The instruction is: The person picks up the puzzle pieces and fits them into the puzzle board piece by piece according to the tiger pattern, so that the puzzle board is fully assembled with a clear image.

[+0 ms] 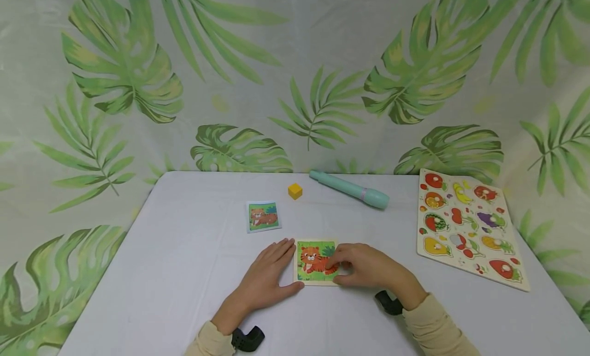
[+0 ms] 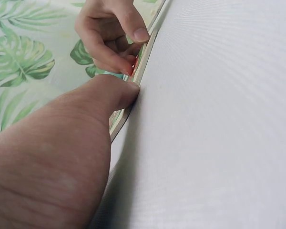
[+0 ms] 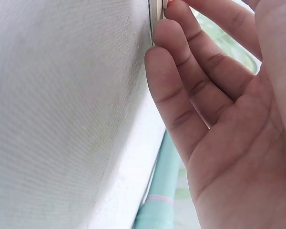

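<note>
A square wooden jigsaw puzzle (image 1: 313, 264) with an orange tiger on green lies on the white table, its picture filling the pale frame. My left hand (image 1: 265, 275) rests flat at its left side, fingertips by the upper left corner and thumb at the lower left corner. Over the right part is my right hand (image 1: 364, 266), its index fingertip touching the tiger's body and its thumb at the frame's near edge. In the left wrist view, a gap shows between that thumb and index finger. The other right fingers sit loosely bent along the board's edge (image 3: 156, 12).
Behind the puzzle, to the left, lies a tiger picture card (image 1: 264, 216). A yellow cube (image 1: 295, 191) and a teal tube-shaped stick (image 1: 348, 188) are near the far edge. On the right stands out a fruit peg board (image 1: 467, 228). A leaf-patterned cloth (image 1: 295, 79) hangs behind.
</note>
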Demonstrator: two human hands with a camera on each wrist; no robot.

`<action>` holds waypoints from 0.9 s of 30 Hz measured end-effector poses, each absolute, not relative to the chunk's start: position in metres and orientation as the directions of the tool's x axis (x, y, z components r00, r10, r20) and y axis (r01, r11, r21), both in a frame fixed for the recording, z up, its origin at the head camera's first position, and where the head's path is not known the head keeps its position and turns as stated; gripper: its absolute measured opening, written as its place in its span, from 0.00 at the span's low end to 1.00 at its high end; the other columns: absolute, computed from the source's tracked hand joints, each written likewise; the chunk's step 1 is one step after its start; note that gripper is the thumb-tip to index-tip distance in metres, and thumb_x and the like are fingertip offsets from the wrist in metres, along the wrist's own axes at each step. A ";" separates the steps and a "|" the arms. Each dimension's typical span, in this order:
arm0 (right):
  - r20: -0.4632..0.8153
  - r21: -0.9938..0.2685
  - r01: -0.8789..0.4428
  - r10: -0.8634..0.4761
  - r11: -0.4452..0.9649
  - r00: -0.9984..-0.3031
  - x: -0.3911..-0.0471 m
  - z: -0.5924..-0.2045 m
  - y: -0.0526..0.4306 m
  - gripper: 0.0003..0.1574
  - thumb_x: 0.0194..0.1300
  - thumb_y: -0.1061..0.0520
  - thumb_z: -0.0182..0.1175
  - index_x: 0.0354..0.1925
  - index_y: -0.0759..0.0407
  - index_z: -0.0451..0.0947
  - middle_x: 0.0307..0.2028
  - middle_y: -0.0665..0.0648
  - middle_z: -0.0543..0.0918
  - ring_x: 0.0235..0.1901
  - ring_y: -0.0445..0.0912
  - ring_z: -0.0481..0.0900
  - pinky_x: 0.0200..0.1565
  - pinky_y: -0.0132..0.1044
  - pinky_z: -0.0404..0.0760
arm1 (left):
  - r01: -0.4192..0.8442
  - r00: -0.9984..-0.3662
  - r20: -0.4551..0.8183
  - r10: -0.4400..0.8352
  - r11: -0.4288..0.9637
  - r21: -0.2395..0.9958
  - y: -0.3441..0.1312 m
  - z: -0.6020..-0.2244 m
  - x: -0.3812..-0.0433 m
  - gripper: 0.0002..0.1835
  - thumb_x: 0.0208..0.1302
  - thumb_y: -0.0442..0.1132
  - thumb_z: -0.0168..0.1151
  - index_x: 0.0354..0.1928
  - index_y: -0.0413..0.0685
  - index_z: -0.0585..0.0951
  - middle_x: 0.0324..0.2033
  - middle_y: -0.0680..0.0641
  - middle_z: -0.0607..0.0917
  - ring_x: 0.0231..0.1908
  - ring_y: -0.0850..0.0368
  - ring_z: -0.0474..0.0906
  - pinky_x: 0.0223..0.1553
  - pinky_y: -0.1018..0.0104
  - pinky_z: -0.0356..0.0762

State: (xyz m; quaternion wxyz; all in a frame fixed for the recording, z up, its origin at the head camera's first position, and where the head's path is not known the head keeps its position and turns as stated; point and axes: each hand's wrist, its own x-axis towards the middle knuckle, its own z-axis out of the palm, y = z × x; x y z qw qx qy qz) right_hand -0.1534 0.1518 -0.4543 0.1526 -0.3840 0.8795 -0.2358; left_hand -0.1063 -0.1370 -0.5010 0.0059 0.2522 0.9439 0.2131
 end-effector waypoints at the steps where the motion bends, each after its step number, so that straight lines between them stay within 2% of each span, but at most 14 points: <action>1: -0.091 -0.531 -0.603 -0.748 0.596 -0.658 -0.153 -0.454 0.152 0.15 0.62 0.50 0.73 0.48 0.45 0.89 0.39 0.39 0.81 0.35 0.34 0.74 0.40 0.28 0.79 | 0.474 -0.873 0.097 0.478 0.782 0.405 -0.137 -0.501 -0.106 0.48 0.66 0.65 0.64 0.78 0.43 0.64 0.79 0.48 0.61 0.79 0.52 0.55 0.80 0.53 0.53; 15: -0.078 -0.530 -0.581 -0.718 0.617 -0.691 -0.154 -0.456 0.158 0.16 0.62 0.52 0.74 0.49 0.47 0.89 0.40 0.38 0.84 0.36 0.34 0.76 0.41 0.30 0.81 | 0.468 -0.874 0.088 0.478 0.780 0.416 -0.136 -0.500 -0.105 0.48 0.66 0.65 0.64 0.78 0.43 0.63 0.79 0.47 0.61 0.79 0.51 0.54 0.80 0.53 0.53; 27: -0.067 -0.514 -0.602 -0.728 0.611 -0.682 -0.154 -0.457 0.158 0.06 0.64 0.52 0.73 0.41 0.44 0.89 0.38 0.38 0.83 0.36 0.33 0.77 0.41 0.30 0.82 | 0.471 -0.874 0.097 0.477 0.779 0.414 -0.137 -0.501 -0.106 0.48 0.66 0.65 0.63 0.79 0.43 0.63 0.80 0.48 0.61 0.80 0.52 0.54 0.80 0.54 0.52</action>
